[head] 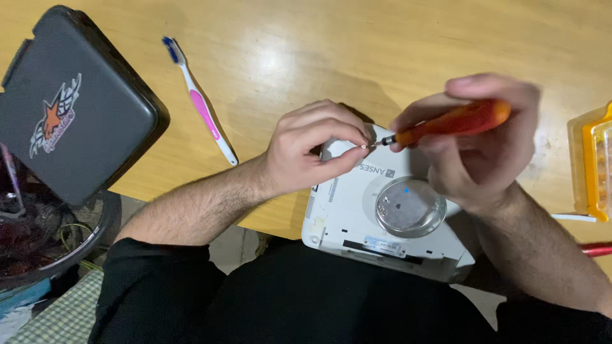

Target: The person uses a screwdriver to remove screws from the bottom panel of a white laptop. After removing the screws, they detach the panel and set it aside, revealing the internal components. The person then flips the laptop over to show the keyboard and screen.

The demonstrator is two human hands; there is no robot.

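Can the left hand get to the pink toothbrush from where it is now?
Probably yes. The toothbrush lies alone on the bare wooden table, to the left of the left hand, nothing between them. But that hand is pinching something small at the screwdriver tip and would have to let go.

white label strip [384, 241] on white device's [344, 216] near edge.

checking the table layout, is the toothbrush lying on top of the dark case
No, the toothbrush lies on the bare wooden table, apart from the dark case to its left.
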